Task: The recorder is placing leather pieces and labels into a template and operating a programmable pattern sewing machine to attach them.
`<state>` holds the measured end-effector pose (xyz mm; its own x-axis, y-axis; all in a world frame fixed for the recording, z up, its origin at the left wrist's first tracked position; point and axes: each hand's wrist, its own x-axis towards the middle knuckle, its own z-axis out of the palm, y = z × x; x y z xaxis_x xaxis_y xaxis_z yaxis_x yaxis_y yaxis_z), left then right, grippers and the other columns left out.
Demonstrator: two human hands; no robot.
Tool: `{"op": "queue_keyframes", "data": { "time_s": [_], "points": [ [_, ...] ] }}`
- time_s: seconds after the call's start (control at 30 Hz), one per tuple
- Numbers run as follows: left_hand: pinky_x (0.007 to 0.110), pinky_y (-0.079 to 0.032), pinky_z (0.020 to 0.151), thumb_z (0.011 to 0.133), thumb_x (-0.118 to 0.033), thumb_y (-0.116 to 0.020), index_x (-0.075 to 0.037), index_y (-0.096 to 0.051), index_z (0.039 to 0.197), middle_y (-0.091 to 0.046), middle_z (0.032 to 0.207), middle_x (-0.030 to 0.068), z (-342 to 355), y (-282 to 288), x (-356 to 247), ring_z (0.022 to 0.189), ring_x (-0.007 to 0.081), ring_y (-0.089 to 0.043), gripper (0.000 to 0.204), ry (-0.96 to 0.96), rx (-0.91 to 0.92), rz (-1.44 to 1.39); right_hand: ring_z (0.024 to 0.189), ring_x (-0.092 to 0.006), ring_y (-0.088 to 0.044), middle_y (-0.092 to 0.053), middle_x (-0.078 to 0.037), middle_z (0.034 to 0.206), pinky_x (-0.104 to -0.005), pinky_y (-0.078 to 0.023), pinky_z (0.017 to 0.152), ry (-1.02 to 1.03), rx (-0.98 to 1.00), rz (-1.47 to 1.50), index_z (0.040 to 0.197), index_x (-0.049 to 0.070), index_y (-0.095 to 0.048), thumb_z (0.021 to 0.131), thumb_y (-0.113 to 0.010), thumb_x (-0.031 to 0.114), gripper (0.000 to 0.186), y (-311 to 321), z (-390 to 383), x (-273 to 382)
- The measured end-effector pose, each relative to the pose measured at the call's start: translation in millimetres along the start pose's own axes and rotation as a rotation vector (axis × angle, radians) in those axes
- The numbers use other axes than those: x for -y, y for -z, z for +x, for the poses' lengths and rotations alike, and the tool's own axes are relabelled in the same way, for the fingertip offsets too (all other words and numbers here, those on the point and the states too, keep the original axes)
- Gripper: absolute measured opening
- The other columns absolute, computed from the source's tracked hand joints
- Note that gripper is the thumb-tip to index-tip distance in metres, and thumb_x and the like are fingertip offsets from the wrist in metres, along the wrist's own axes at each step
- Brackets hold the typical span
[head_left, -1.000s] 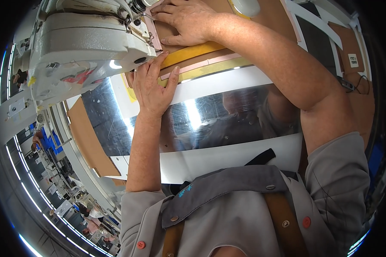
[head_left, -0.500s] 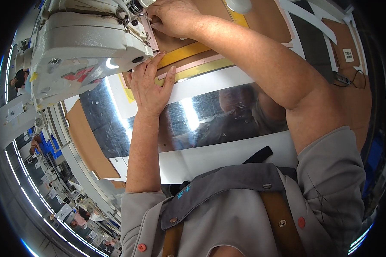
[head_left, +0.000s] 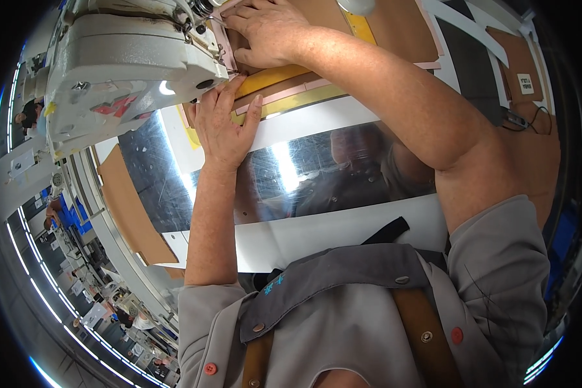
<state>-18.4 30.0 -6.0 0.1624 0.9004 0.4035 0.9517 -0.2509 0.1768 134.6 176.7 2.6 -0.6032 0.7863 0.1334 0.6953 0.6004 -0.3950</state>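
A white industrial sewing machine [head_left: 129,55] fills the upper left. Just right of its needle area, my right hand [head_left: 265,35] lies spread on a brown panel [head_left: 398,32] edged with pale pink strips and yellow bands [head_left: 268,81]. My left hand [head_left: 225,129] rests lower, fingers apart, with its fingertips on the near edge of the layered pieces beside the machine head; some are partly hidden. A polished metal plate [head_left: 304,168] with white surfaces around it lies under my forearms.
A cardboard sheet [head_left: 126,200] lies at left. At right are a dark board [head_left: 459,71], curved white strips, brown pieces and a small device with a cable [head_left: 516,119]. Far left, other people [head_left: 29,113] sit among machines and blue bins [head_left: 71,213].
My right hand's fingers were curled half a second ago and are now spread again. The right arm and panel have shifted slightly left since a second ago.
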Motion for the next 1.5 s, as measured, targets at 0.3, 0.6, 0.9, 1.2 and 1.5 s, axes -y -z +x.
{"op": "queue_keyframes", "data": {
  "time_s": [0.3, 0.6, 0.9, 1.2, 1.5],
  "points": [
    [0.042, -0.037, 0.093, 0.085, -0.045, -0.076, -0.020, -0.073, 0.123, -0.063, 0.106, 0.0031, -1, 0, 2, 0.102, 0.0204, -0.058, 0.045, 0.025, 0.013, -0.010, 0.154, -0.0162, -0.027, -0.037, -0.001, 0.165, -0.0403, -0.006, 0.129, 0.056, 0.083, -0.195, 0.158, 0.020, -0.040, 0.089, -0.058, 0.058, 0.081, 7, -9, -1],
    [0.043, -0.036, 0.094, 0.087, -0.046, -0.074, -0.019, -0.071, 0.126, -0.062, 0.109, 0.0053, -1, 5, -4, 0.104, 0.0211, -0.058, 0.047, 0.004, 0.010, 0.000, 0.158, -0.0277, -0.015, -0.022, -0.012, 0.170, -0.0465, -0.008, 0.129, 0.141, 0.273, 0.017, 0.162, 0.006, -0.023, 0.088, -0.058, 0.054, 0.095, 35, -10, -10],
    [0.048, -0.036, 0.104, 0.093, -0.045, -0.069, -0.017, -0.066, 0.131, -0.065, 0.117, 0.0078, 5, 13, -8, 0.114, 0.0266, -0.059, 0.048, 0.033, 0.138, 0.039, 0.157, -0.0281, -0.017, -0.026, -0.013, 0.169, -0.0463, -0.010, 0.129, 0.162, 0.228, -0.026, 0.161, 0.007, -0.029, 0.089, -0.059, 0.054, 0.090, 40, -12, -10],
    [0.047, -0.039, 0.098, 0.093, -0.048, -0.067, -0.014, -0.066, 0.130, -0.071, 0.104, 0.0051, 11, 15, -27, 0.098, 0.0234, -0.068, 0.050, -0.024, 0.111, 0.179, 0.156, -0.0283, -0.021, -0.031, -0.011, 0.167, -0.0463, -0.013, 0.128, 0.210, 0.185, -0.028, 0.159, 0.008, -0.035, 0.090, -0.059, 0.054, 0.086, 31, -10, -20],
    [0.035, -0.047, 0.076, 0.093, -0.054, -0.065, -0.005, -0.062, 0.134, -0.076, 0.084, 0.0142, 10, 5, -45, 0.063, 0.0254, -0.070, 0.063, 0.020, 0.105, 0.094, 0.155, -0.0290, -0.022, -0.033, -0.013, 0.166, -0.0465, -0.012, 0.127, 0.224, 0.165, -0.048, 0.158, 0.007, -0.035, 0.091, -0.058, 0.055, 0.086, 26, -9, -20]
  ]
}}
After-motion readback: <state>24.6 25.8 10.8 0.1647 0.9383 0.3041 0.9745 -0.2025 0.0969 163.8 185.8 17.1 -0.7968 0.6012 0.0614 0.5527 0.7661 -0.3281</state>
